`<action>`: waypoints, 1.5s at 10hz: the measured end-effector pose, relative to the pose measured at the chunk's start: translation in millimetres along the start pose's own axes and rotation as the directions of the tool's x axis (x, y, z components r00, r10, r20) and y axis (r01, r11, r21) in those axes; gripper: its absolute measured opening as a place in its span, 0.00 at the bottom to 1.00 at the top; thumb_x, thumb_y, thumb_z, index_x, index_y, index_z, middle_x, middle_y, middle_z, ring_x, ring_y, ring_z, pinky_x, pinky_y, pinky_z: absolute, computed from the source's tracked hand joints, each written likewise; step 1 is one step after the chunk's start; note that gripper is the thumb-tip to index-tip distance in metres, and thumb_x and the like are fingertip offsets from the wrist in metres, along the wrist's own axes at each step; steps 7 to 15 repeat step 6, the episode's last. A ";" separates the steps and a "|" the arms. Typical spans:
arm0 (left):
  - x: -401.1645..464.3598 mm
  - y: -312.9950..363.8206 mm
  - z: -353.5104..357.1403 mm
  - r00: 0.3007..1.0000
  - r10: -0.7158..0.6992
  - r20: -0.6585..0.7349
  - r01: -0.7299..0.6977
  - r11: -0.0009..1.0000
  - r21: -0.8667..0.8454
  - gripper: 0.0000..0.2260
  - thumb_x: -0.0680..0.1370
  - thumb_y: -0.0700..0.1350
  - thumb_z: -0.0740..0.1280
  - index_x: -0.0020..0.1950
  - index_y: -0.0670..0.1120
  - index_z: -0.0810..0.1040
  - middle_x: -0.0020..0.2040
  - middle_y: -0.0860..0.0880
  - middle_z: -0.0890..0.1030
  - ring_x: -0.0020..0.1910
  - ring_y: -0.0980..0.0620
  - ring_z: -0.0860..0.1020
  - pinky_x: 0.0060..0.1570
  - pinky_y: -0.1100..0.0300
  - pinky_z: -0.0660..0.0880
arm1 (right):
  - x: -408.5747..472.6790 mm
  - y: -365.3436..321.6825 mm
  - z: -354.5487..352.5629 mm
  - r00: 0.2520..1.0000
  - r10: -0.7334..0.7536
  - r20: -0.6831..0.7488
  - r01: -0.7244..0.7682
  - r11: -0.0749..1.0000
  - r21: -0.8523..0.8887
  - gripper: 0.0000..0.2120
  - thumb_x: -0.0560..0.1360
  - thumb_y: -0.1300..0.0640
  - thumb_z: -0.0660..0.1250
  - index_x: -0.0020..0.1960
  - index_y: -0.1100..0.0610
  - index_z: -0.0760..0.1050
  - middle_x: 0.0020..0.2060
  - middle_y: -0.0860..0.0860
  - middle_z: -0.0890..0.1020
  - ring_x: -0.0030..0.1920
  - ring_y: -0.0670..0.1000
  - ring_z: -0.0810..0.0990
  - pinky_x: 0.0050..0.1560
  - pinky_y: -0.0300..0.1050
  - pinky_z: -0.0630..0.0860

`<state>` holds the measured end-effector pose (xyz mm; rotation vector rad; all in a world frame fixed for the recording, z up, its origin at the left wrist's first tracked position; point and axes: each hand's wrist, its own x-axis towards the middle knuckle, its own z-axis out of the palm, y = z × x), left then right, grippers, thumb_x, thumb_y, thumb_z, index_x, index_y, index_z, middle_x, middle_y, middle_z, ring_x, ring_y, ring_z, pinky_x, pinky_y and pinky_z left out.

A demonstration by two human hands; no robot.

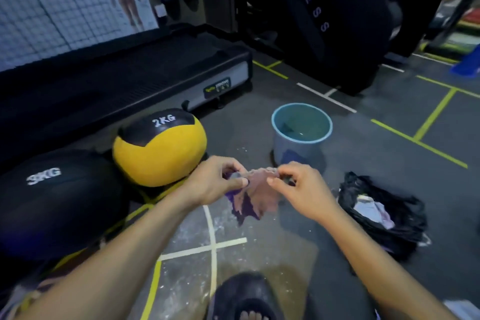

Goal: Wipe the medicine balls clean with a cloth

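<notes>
- Right, you've got the cloth (253, 193) up in front of you, both hands on its top edge: your left hand (215, 180) pinches the left corner between thumb and fingers, your right hand (298, 187) pinches the right corner the same way.
- Holding it by two corners looks like a spread-out move, opening the purple rag flat so you get a wide wiping face instead of a wad.
- It hangs in the air above the floor (363, 163), touching nothing else; the stretched top edge runs left to right between your hands, and the loose body trails straight down toward your sandalled foot (246, 299).
- So the long axis right now is that horizontal top edge, with the ragged lower end pointing at the floor.
- Bucket (301, 130) sits just beyond the cloth with water in it, handy for a dunk, which I'd guess is why it's parked within reach.
- Yellow 2KG ball (158, 148) rests on the floor just left of your left hand, label up; the black 3KG ball (52, 202) sits beside it, further left, against the treadmill base (130, 80).
- Neither ball is being touched yet, so wiping is still ahead.
- Black bag (384, 213) of rags lies open on your right.
</notes>
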<state>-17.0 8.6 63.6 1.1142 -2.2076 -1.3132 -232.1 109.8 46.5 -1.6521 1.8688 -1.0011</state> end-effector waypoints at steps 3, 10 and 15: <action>135.1 -80.0 72.6 0.994 0.027 -0.107 -0.033 0.998 -0.052 0.07 0.76 0.41 0.76 0.47 0.54 0.86 0.42 0.56 0.86 0.42 0.58 0.82 0.48 0.60 0.77 | 72.0 117.3 27.4 0.933 0.360 -0.009 -0.327 0.857 0.398 0.05 0.81 0.63 0.67 0.49 0.61 0.82 0.43 0.62 0.86 0.42 0.58 0.88 0.38 0.47 0.82; 235.2 -77.9 36.3 0.931 0.103 -0.351 -0.160 0.977 -0.138 0.13 0.76 0.43 0.75 0.56 0.59 0.81 0.48 0.59 0.84 0.45 0.54 0.81 0.53 0.58 0.78 | 216.6 165.1 -10.2 0.773 0.618 -0.145 -0.460 0.703 0.542 0.07 0.84 0.60 0.63 0.61 0.56 0.75 0.46 0.57 0.82 0.35 0.57 0.86 0.40 0.51 0.85; 235.2 -77.9 36.3 0.931 0.103 -0.351 -0.160 0.977 -0.138 0.13 0.76 0.43 0.75 0.56 0.59 0.81 0.48 0.59 0.84 0.45 0.54 0.81 0.53 0.58 0.78 | 216.6 165.1 -10.2 0.773 0.618 -0.145 -0.460 0.703 0.542 0.07 0.84 0.60 0.63 0.61 0.56 0.75 0.46 0.57 0.82 0.35 0.57 0.86 0.40 0.51 0.85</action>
